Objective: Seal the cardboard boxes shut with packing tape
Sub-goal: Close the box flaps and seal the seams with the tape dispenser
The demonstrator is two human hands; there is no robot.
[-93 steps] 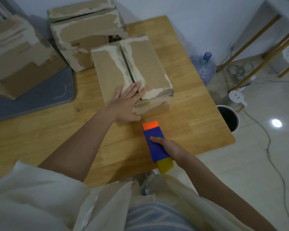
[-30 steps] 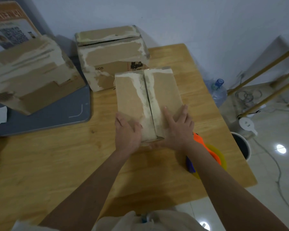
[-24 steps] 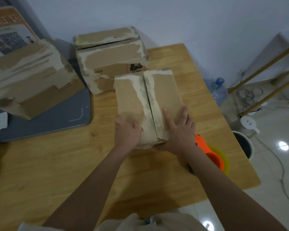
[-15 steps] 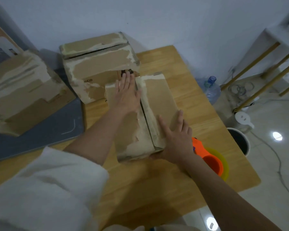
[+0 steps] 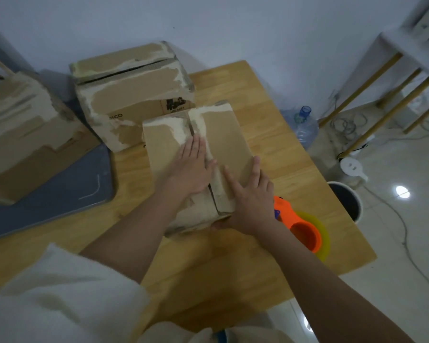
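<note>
While both hands lie flat on it, the small box (image 5: 223, 142) sits in the middle of the wooden desk (image 5: 282, 149); its two top flaps are down and meet at a seam that runs from 12 o'clock to 6 o'clock; old torn paper marks show along that seam. The left hand (image 5: 192, 170) rests on the left flap with its fingers straight and close together, right beside the seam; the grip is loose and holds nothing. The right hand (image 5: 252, 196) presses on the right flap near the corner at 5 o'clock; its fingers are spread and straight, and its thumb goes over the near edge of the box; this grip holds nothing too.

At 4 o'clock from the small box, just beside the right wrist, lies the tape tool (image 5: 300, 231), orange with a yellow roll; no hand touches it. At 11 o'clock stands a bigger box (image 5: 134, 95), touching or almost touching the small one; I cannot tell which. At 9 o'clock, a third box (image 5: 22, 129) sits on a grey tray (image 5: 60, 189). A white sleeve (image 5: 60, 298) fills the bottom left.
</note>
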